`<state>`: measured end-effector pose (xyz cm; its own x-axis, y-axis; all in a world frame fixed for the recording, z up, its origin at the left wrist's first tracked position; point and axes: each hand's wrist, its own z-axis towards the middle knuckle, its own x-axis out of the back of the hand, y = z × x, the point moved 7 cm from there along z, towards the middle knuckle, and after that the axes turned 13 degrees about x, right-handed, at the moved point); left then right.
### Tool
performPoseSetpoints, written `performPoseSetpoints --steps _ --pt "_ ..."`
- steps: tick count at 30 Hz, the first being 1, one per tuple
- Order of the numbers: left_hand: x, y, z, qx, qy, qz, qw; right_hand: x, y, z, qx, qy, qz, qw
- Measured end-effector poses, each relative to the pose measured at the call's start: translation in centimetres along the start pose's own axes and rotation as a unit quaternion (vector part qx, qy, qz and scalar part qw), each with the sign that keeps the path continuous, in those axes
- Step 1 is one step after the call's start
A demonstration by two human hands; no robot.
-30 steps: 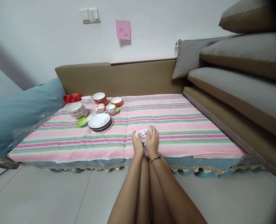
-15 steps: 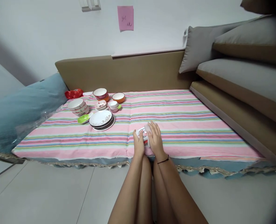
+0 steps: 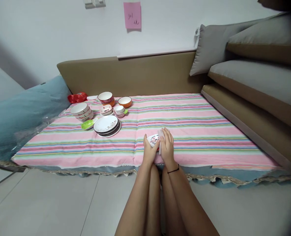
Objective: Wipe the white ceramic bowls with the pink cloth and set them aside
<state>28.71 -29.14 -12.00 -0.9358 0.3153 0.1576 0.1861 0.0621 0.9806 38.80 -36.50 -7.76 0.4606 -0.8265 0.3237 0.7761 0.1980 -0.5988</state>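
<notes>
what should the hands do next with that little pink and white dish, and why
Probably keep the left hand steadying the small pink and white patterned dish while the right hand draws the white cloth across its face. Both hands already grip these together near the front edge of the pink striped cloth, away from the stacked white plates.

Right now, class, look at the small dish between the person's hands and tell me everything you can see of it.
The small dish is white with a pink and red cartoon print inside and a red underside edge. It looks like glazed ceramic or melamine. It is tilted, its face turned toward the camera, just above the striped cloth near the front edge. The left hand grips its left rim; the right hand presses a white cloth or sponge against its right side.
</notes>
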Motion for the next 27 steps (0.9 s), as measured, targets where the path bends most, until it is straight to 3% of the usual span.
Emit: performPoseSetpoints --steps 7,11,14,19,23,27 --pt "0.2 0.0 0.1 -0.008 -0.021 -0.022 1.000 0.1 2.4 -0.7 -0.082 0.043 0.104 0.990" --pt "0.1 0.1 0.0 -0.020 -0.025 -0.017 0.999 0.0 4.8 -1.8 -0.210 0.067 0.195 0.956" --pt "0.1 0.1 0.1 -0.022 -0.029 -0.016 0.999 -0.2 5.6 -2.2 -0.252 0.077 0.249 0.932" --pt "-0.1 0.1 0.0 -0.011 -0.038 -0.016 0.999 -0.3 5.5 -2.1 -0.245 0.079 0.248 0.934" --pt "-0.1 -0.1 0.0 -0.001 -0.024 -0.021 0.999 0.0 3.0 -1.2 -0.140 0.023 0.123 0.982" --pt "-0.1 0.0 0.0 -0.009 -0.015 -0.023 1.000 -0.1 1.1 -0.4 -0.074 -0.021 0.028 0.997"
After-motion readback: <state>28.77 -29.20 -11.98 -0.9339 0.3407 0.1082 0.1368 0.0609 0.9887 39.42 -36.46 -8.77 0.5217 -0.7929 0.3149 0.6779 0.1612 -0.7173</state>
